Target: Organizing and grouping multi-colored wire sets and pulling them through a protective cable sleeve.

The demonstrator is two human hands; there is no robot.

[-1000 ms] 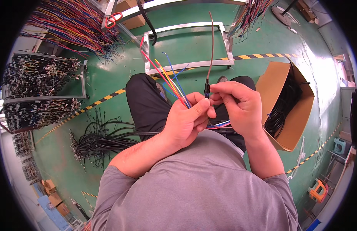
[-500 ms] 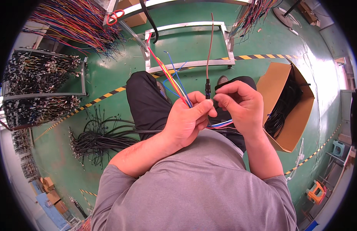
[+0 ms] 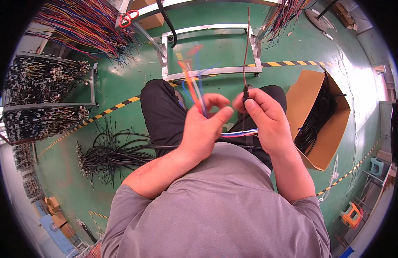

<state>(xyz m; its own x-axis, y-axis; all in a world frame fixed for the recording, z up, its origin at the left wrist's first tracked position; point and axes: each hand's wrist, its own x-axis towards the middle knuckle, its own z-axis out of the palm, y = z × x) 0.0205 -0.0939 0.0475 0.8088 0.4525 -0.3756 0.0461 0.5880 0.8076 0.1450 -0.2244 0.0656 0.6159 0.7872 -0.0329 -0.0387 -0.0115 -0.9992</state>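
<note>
My left hand (image 3: 205,129) pinches a small bundle of coloured wires (image 3: 191,81), orange, red and blue, which stick up and away, blurred by motion. My right hand (image 3: 262,116) grips a small black connector (image 3: 246,92) with a single brown wire (image 3: 246,47) rising straight up from it. More coloured wires (image 3: 239,133) pass between the two hands near the palms. Both hands are held close together above my lap, over black trousers.
An open cardboard box (image 3: 304,99) of black cables stands at right. A pile of black cables (image 3: 104,152) lies on the green floor at left. A metal frame (image 3: 207,51) stands ahead, racks of wire bundles (image 3: 44,99) at left, coloured wires (image 3: 83,23) hanging above.
My hands have parted slightly. The coloured wires in my left hand have swung and are now blurred; the brown wire stands straighter.
</note>
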